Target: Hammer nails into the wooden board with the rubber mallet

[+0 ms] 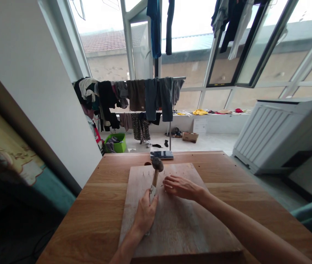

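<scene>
My left hand is wrapped round the wooden handle of a hammer, whose dark, rounded head points away from me above the board. Pale wrapping shows on the handle just over my fingers. To the right of the hammer, my right hand rests low over the board, its fingers curled together at a small nail that pokes out by the fingertips. Both hands are over a worn wooden board. Near its far edge several thin nails stand upright in a row, some partly hidden behind the hammer head.
The board lies on a brown wooden table. A phone-like dark flat object lies by the table's far edge, with a small round brown item nearer. Beyond are a laundry rack, a green basket and a white cabinet-like unit.
</scene>
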Demonstrator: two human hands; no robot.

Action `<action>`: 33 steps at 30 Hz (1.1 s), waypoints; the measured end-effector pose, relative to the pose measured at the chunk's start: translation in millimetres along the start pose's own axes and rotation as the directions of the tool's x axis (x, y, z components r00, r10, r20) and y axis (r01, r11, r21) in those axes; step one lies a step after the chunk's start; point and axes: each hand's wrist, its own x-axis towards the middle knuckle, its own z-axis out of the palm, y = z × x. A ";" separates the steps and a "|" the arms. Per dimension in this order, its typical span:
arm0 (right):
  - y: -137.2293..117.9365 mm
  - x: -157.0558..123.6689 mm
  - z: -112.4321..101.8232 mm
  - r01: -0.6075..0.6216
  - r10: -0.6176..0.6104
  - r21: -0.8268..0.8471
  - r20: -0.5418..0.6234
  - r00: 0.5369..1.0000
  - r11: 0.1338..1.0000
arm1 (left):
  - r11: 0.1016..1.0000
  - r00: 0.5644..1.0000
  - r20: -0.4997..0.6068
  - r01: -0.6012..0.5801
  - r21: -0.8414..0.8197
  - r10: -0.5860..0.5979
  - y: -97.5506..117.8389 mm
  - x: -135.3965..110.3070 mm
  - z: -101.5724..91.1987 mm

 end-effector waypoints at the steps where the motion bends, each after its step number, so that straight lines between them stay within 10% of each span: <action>1: 2.7 -1.1 -0.3 -0.061 0.062 0.033 -0.034 0.998 0.998 | 1.000 1.000 0.005 -0.001 -0.003 0.001 0.3 -0.2 -0.2; 7: 29.1 -3.2 4.7 -0.502 0.566 0.299 -0.190 0.803 0.812 | 1.000 1.000 0.025 0.009 -0.008 -0.009 2.2 -1.3 -1.6; 14: 36.2 -0.9 29.0 -0.619 0.789 0.516 -0.215 0.575 0.592 | 0.994 0.995 0.044 0.088 -0.069 -0.085 -0.9 -2.6 0.5; 33: 26.8 -1.6 29.8 -0.548 0.719 0.515 -0.217 0.661 0.659 | 0.996 0.998 0.000 0.061 -0.061 -0.061 -0.6 -2.7 -0.7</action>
